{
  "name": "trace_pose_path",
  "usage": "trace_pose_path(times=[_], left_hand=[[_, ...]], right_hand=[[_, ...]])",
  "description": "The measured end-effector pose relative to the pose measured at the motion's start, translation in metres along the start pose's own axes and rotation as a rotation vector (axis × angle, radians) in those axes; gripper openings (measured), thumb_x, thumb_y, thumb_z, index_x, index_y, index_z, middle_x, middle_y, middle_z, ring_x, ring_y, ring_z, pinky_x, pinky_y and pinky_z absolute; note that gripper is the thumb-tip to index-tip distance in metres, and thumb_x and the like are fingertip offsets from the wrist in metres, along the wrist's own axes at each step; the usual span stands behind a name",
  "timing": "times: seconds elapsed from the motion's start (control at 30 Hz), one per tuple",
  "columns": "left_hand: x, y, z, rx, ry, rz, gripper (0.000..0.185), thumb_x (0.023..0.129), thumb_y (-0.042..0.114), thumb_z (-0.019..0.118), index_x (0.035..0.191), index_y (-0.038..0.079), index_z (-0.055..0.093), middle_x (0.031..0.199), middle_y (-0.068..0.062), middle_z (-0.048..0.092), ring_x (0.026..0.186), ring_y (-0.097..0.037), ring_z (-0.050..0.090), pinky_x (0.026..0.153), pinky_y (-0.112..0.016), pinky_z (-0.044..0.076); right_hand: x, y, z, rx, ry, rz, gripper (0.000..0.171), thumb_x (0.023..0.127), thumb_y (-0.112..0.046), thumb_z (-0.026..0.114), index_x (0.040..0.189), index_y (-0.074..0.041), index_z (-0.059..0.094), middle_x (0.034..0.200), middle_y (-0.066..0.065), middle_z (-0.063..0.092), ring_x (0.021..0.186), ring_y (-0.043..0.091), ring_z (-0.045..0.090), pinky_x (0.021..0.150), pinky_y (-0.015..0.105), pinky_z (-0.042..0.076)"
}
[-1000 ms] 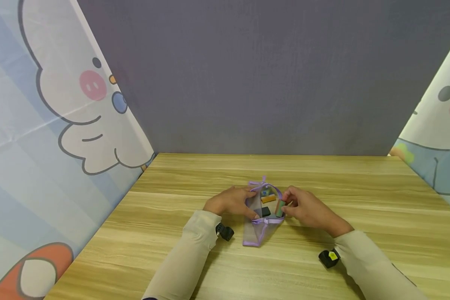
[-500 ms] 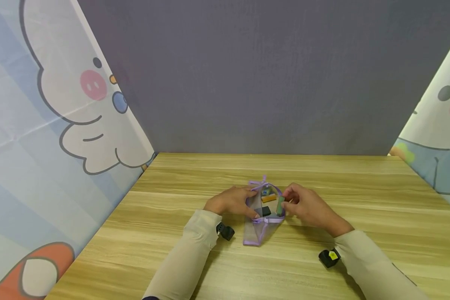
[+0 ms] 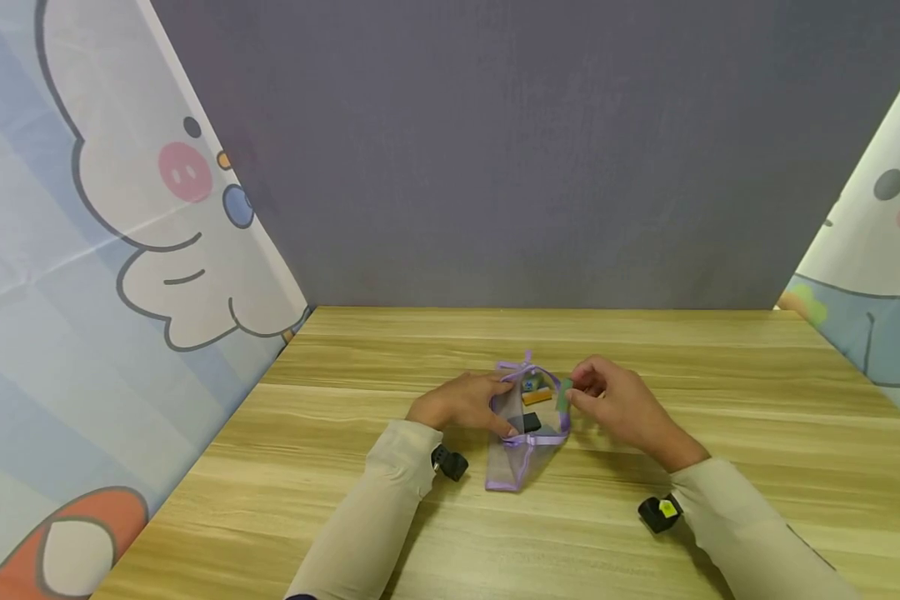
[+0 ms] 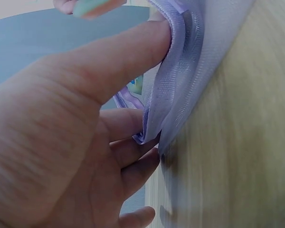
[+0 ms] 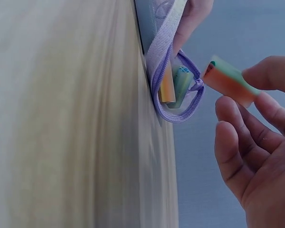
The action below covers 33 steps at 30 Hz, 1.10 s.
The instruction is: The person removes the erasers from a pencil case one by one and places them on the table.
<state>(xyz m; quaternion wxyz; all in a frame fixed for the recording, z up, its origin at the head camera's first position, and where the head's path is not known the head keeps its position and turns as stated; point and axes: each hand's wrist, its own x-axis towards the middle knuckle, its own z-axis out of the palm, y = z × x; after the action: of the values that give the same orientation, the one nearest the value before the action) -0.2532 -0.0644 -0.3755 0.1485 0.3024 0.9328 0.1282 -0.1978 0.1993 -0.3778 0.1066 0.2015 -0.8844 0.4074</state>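
Observation:
A sheer purple mesh pouch [image 3: 523, 433] with a lilac ribbon rim lies on the wooden table [image 3: 720, 400]. My left hand [image 3: 461, 402] pinches the pouch's left rim [image 4: 173, 71] and holds its mouth apart. Inside lie an orange block [image 3: 537, 397], a small black piece [image 3: 531, 422] and a blue-and-white piece [image 5: 181, 80]. My right hand [image 3: 615, 404] pinches a small green-and-orange block [image 3: 564, 395] just above the pouch's right rim; in the right wrist view that block [image 5: 228, 80] hangs beside the ribbon loop.
Grey backdrop stands behind the table, with cartoon-printed curtains at left [image 3: 120, 250] and right [image 3: 885, 250]. Black wrist cameras sit by my left sleeve [image 3: 450, 462] and right sleeve [image 3: 658, 512].
My right hand has lifted the green-and-orange block up and slightly away from the pouch's mouth. My left hand and the pouch have stayed put.

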Motion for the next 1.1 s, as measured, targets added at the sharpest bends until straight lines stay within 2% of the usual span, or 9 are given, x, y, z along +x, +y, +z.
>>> trace_pose_path(times=[0.23, 0.87, 1.1], left_hand=[[0.000, -0.001, 0.001, 0.001, 0.003, 0.009, 0.089, 0.085, 0.051, 0.076, 0.156, 0.015, 0.037, 0.162, 0.001, 0.029, 0.149, -0.018, 0.025, 0.122, -0.045, 0.013], [-0.002, -0.004, 0.003, 0.005, 0.010, 0.019, 0.090, 0.084, 0.054, 0.076, 0.156, 0.014, 0.038, 0.162, 0.000, 0.031, 0.148, -0.016, 0.025, 0.122, -0.046, 0.012], [0.000, -0.003, 0.002, -0.003, 0.005, 0.007, 0.091, 0.084, 0.054, 0.076, 0.157, 0.016, 0.036, 0.163, 0.001, 0.028, 0.149, -0.017, 0.025, 0.122, -0.044, 0.012]], right_hand=[[0.002, 0.001, -0.003, 0.005, 0.036, -0.005, 0.015, 0.095, -0.013, 0.070, 0.105, -0.005, 0.063, 0.089, 0.000, 0.065, 0.078, 0.015, 0.061, 0.064, 0.027, 0.049], [0.000, 0.003, -0.017, -0.004, 0.060, 0.013, 0.015, 0.100, -0.020, 0.065, 0.108, -0.008, 0.061, 0.090, 0.002, 0.066, 0.076, 0.017, 0.061, 0.062, 0.029, 0.048], [0.000, 0.002, -0.024, 0.025, 0.049, 0.024, 0.017, 0.100, -0.020, 0.064, 0.110, -0.007, 0.059, 0.090, 0.004, 0.066, 0.076, 0.024, 0.064, 0.062, 0.028, 0.051]])
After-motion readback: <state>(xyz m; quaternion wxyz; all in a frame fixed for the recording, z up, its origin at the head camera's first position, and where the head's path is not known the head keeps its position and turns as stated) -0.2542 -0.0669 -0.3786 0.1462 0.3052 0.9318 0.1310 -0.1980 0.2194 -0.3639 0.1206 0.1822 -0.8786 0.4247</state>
